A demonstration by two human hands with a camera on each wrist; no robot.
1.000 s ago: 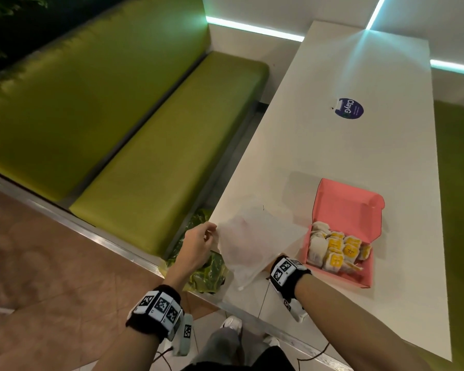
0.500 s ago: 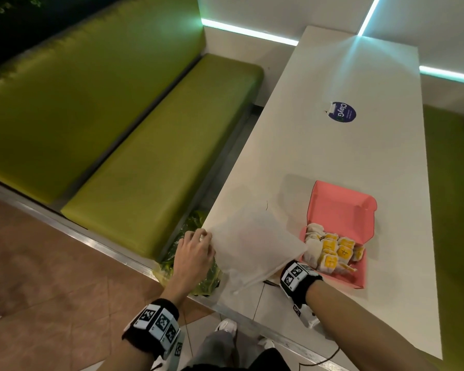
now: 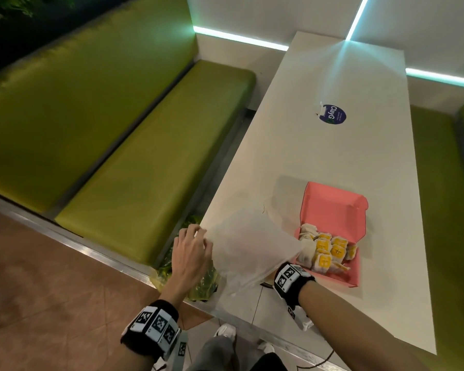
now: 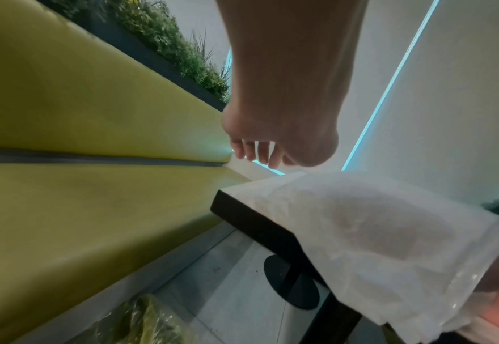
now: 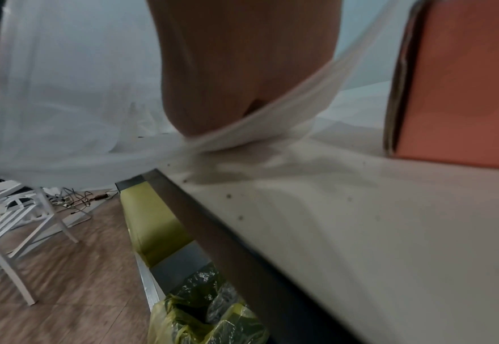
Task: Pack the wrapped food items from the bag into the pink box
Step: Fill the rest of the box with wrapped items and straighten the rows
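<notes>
Reaching just off the table's near-left corner, left hand [image 3: 189, 253] hangs w/ fingers loosely spread, gripping nothing, right beside the white translucent bag [image 3: 248, 247]. Right hand [image 5: 236, 76] is inside that bag up to the wrist; fingers hidden, so can't tell its grip. Bag lies on white table [image 3: 319, 162], edge draped over the corner. Pink box [image 3: 335, 210] sits just right of it, lid up, w/ wrapped food items [image 3: 324, 249] packed in rows. Yellow-green plastic bag [image 3: 198, 282] on floor below.
</notes>
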